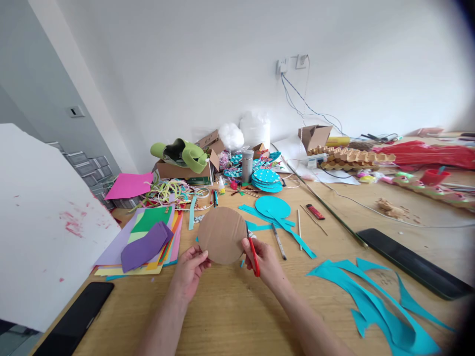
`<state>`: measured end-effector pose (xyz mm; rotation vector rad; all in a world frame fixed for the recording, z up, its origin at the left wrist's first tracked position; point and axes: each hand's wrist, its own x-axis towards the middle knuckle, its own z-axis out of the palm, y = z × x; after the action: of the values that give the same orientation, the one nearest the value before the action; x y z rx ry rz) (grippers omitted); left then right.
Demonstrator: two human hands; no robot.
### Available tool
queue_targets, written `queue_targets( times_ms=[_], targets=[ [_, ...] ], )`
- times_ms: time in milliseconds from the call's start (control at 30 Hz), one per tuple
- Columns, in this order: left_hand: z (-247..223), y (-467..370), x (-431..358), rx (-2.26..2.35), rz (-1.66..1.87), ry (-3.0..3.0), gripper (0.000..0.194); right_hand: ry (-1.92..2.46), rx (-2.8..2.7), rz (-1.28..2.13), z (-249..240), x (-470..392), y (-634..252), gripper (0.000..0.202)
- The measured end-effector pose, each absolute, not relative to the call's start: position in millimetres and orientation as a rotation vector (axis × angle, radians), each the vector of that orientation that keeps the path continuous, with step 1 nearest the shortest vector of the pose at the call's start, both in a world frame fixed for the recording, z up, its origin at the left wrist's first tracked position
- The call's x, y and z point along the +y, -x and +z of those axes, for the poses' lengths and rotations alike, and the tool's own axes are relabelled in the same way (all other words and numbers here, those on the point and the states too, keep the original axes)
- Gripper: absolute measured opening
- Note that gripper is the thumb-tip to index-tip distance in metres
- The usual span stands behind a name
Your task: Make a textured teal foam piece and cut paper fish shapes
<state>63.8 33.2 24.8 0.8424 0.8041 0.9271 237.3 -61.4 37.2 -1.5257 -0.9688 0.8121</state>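
A round brown cardboard disc [221,235] is held up above the table between both hands. My left hand [193,269] pinches its lower left edge with thumb and fingers. My right hand [261,257] grips red-handled scissors [254,257] and also touches the disc's right edge with its thumb; the blades are mostly hidden beside the disc. Behind it lie a blue paper circle [272,207] and blue strips [293,232].
Colored paper sheets [144,247] and a black phone [76,319] lie left. Blue scraps [371,296], a black tray [411,262], a pen [279,242] and a long stick [326,202] lie right. Craft supplies, a grey bottle [247,167] and egg cartons [351,157] line the back.
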Motion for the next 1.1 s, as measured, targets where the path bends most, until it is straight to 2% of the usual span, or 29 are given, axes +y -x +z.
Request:
queue_targets(
  times_ms=[400,1100],
  targets=[
    [23.5,-63.1,33.1,0.785,0.886,-0.904,0.037,1.541,-0.938,0.76,24.1,-58.9,-240.5,0.05],
    [25.8,-58.1,38.3,0.787,0.91,-0.933,0.035,1.623,-1.029,0.765,29.6,-61.5,-245.7,0.049]
  ],
)
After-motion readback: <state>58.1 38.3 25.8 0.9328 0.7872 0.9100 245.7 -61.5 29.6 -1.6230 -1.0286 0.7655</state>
